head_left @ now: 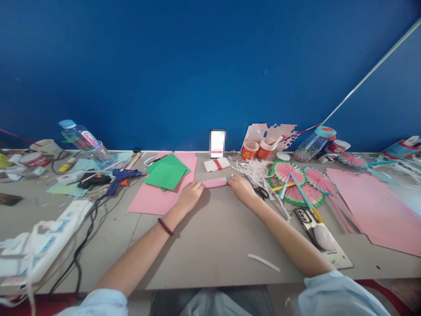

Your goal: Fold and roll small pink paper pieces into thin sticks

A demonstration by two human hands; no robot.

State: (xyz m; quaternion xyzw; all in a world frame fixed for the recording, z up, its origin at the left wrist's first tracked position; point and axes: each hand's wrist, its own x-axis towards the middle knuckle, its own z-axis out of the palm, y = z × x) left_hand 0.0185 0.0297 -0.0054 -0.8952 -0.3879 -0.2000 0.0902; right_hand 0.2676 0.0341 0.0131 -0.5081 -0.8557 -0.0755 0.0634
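Working over grey table (pixel 213 245), both arms stretched to its far middle. Beyond right hand, well to the right: large pink sheet (pixel 378 206). Just left of left hand: second pink sheet (pixel 148 199) with green paper (pixel 166 175) stacked on top. Near right hand, just past it: finished watermelon fans (pixel 292 184), with scissors (pixel 261 192) almost touching the wrist side. Left hand (pixel 190 195) curled over one end of pleated pink paper strip (pixel 214 182); right hand (pixel 241 188) curled over the other end, at the green edge. Strip lying flat on table, spanning the gap between both hands, gripped at both ends. Finger detail too small to tell. Judged step: pressing the folded pleats tight. Next move calls for firm, even squeeze along the stack, keeping both ends aligned and pleats from springing open.
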